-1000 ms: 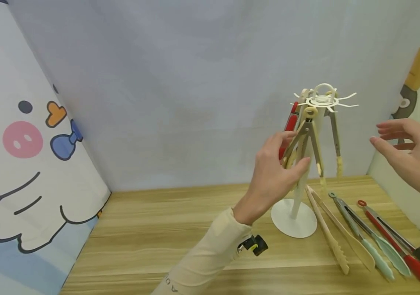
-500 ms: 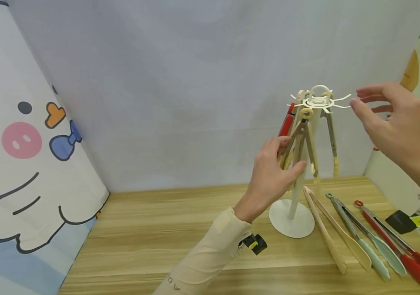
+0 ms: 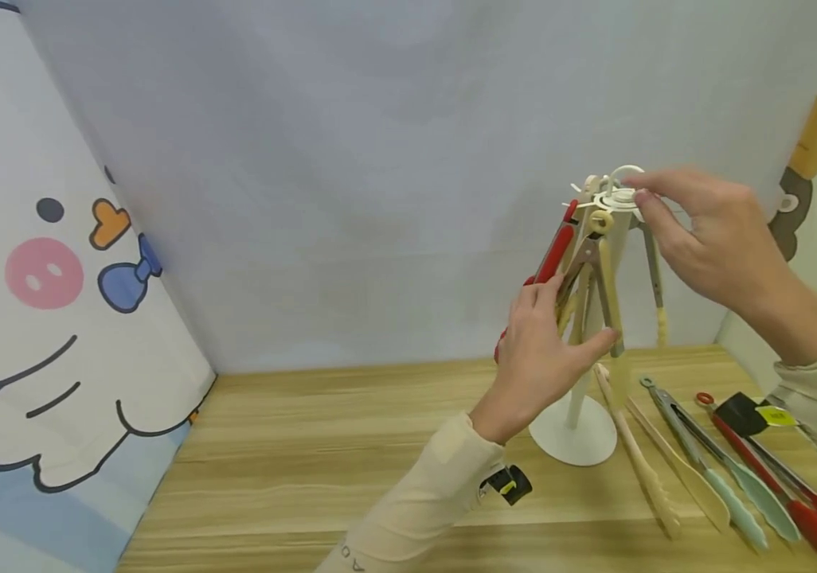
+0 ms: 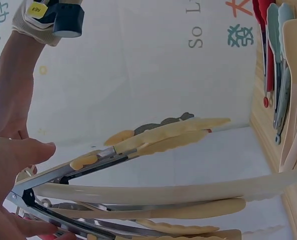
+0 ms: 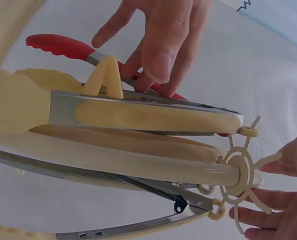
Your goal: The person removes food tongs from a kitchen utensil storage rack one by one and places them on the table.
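The right hand [image 3: 724,235] pinches the rack's [image 3: 576,406] top; the left hand [image 3: 541,342] rests loosely, fingers relaxed, against the yellow tongs [image 3: 610,288]. Any turn is best kept slow.

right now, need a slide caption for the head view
A person's right grip at the top of a white stand, left grip by its hanging tongs, more tongs on the table.

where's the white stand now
In the head view, the white stand is right of centre on the wooden table, its upper part between the left hand and the right hand, its round base just left of the beige tongs lying there.
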`<state>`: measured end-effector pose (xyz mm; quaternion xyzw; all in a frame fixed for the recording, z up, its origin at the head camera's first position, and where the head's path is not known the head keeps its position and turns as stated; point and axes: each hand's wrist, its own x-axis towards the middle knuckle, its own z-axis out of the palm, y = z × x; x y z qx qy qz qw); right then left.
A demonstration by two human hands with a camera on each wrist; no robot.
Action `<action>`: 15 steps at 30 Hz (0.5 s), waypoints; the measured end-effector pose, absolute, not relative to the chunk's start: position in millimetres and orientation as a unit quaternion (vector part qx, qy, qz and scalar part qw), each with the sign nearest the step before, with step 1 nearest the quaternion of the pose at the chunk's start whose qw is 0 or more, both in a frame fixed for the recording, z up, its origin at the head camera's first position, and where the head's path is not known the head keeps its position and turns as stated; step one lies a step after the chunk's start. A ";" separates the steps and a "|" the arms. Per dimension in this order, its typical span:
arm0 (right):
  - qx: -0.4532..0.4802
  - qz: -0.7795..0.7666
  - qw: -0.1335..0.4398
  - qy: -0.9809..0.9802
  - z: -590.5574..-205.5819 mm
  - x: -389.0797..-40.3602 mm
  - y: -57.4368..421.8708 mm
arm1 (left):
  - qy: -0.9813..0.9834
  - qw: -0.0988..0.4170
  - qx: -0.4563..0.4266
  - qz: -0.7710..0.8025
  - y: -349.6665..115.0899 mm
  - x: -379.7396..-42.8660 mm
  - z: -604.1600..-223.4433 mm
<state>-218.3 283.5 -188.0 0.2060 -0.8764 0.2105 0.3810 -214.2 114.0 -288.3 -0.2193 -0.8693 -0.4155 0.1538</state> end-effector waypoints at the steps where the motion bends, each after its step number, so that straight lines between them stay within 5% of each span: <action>1: 0.205 0.206 0.375 -0.880 -187.8 -217.9 283.1 | -0.869 0.157 -0.219 -0.414 114.9 -213.8 -289.0; 15: 0.185 0.143 0.342 -0.910 -184.4 -216.4 277.2 | -0.844 0.170 -0.214 -0.462 123.6 -218.2 -299.5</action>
